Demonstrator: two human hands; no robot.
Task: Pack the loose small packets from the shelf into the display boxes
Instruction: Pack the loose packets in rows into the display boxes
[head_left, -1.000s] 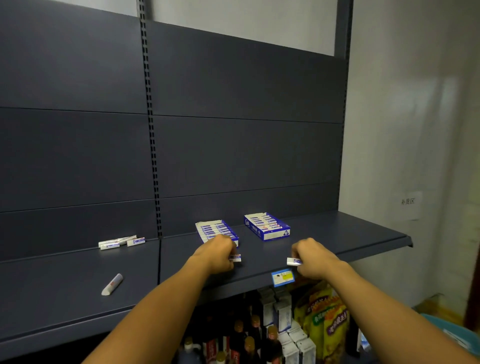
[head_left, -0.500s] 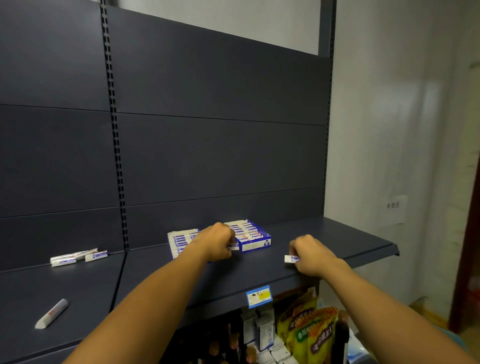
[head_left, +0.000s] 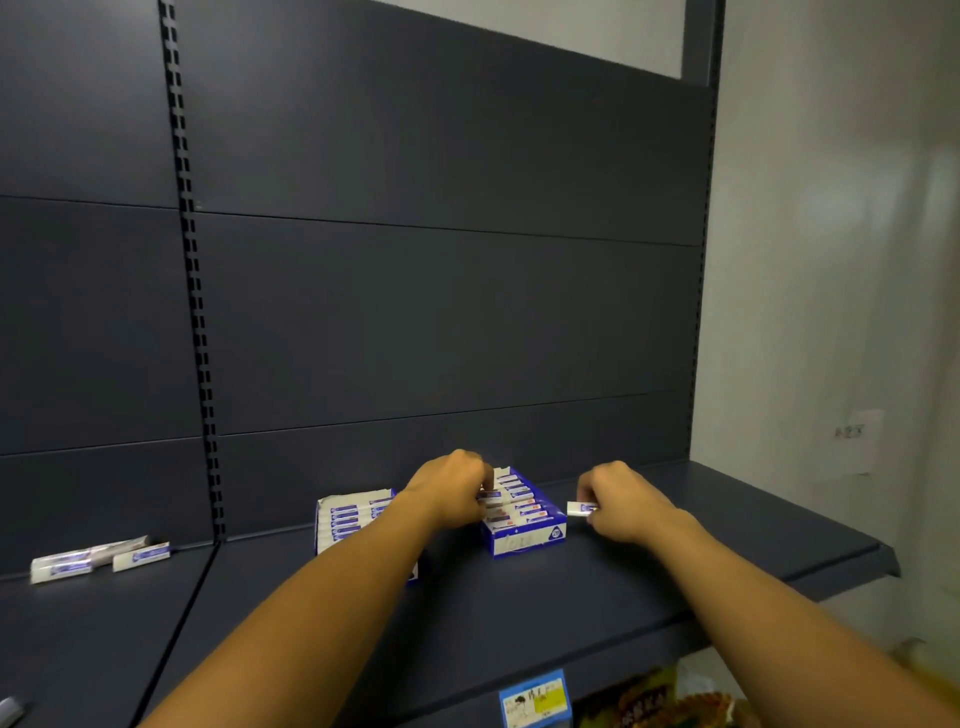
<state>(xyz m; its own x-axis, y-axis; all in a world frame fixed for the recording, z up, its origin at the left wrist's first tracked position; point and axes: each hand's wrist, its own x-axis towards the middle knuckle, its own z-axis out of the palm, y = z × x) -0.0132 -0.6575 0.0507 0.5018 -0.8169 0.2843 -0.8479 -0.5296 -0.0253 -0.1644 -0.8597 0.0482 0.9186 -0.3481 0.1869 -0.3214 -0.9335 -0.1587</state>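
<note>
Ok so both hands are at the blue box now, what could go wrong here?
1. The left hand works over the already crowded blue display box; forcing a packet in might dislodge others.
2. The right hand only pinches its small packet by one end, so it may slip.

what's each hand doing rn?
Left hand: fingers curled at a packet, over the right box.
Right hand: pinches a loose packet beside that box.

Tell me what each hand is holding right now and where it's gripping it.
The right hand pinches a small white packet by its right end. The left hand is curled over the right display box, pinching a packet there; its grip point is hidden.
</note>
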